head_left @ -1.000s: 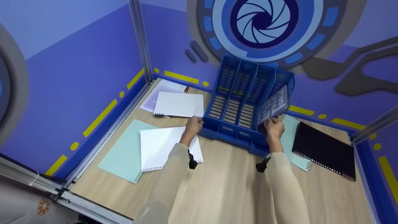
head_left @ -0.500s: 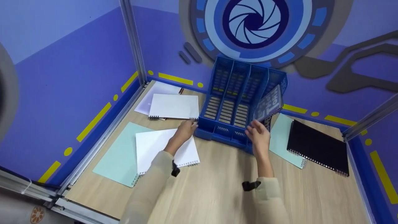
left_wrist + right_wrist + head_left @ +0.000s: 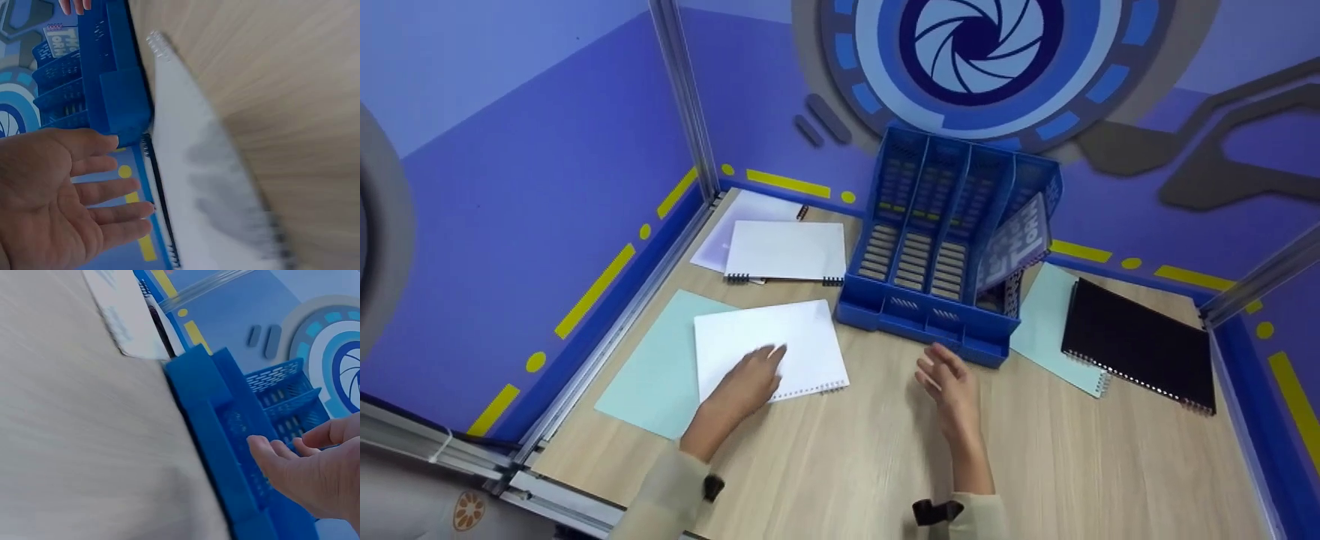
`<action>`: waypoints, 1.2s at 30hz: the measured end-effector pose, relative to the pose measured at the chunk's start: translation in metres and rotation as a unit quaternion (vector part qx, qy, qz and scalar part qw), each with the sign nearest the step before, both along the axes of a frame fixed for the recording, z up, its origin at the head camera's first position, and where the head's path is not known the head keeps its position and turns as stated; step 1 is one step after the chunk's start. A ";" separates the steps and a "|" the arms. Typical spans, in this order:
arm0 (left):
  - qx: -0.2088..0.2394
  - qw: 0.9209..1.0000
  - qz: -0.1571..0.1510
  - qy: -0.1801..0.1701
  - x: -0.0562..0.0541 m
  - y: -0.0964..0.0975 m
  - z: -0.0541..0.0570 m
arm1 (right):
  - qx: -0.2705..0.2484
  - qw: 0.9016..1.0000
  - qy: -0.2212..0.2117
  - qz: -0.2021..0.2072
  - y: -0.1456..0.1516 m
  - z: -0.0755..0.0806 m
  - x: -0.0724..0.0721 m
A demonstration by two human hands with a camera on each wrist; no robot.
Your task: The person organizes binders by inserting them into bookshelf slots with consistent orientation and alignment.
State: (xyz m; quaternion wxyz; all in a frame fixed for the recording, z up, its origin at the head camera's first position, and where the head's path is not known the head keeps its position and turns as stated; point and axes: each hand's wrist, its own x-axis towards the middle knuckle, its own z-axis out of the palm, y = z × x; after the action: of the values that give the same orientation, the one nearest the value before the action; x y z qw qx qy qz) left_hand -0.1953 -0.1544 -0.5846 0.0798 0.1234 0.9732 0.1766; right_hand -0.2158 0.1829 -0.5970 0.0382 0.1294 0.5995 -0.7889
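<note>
Leaning Up All by Itself

The dark grey-purple, flat notebook with big white letters (image 3: 1016,244) leans in the right-end slot of the blue plastic file rack (image 3: 859,300). The slot's walls seem to prop it up, so no hand has to. The left hand (image 3: 742,382) hangs over a white spiral notebook (image 3: 802,330), its fingers straight and spread, gripping nothing. That notebook lies flat, partly on top of a pale green one (image 3: 660,367). The right hand (image 3: 952,386) is over the pale wooden bench (image 3: 870,450), its fingers loosely bent and free.
</note>
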 end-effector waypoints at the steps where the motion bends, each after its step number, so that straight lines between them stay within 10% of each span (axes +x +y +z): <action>1: 0.010 1.000 0.002 -0.012 0.010 -0.003 -0.004 | 0.001 1.000 -0.007 0.006 -0.003 -0.003 0.003; 8: 0.039 0.999 0.032 -0.006 0.052 -0.018 -0.028 | -0.011 0.998 -0.043 0.033 -0.019 -0.019 0.022; 17: -0.055 0.995 0.018 0.083 0.053 -0.040 -0.036 | -0.020 0.994 -0.068 0.078 -0.036 -0.028 0.037; 23: -0.073 0.996 -0.005 0.049 0.049 -0.056 -0.036 | -0.028 0.989 -0.090 0.113 -0.043 -0.032 0.043; 36: -0.003 0.997 0.064 -0.051 0.056 -0.063 -0.039 | -0.041 0.984 -0.092 0.147 -0.048 -0.036 0.041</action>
State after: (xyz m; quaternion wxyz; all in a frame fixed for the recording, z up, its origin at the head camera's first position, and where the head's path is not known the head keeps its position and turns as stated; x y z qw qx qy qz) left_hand -0.1394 -0.2172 -0.6234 0.1186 0.0514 0.9744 0.1841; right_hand -0.1745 0.1350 -0.6325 0.2136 0.1101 0.5732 -0.7834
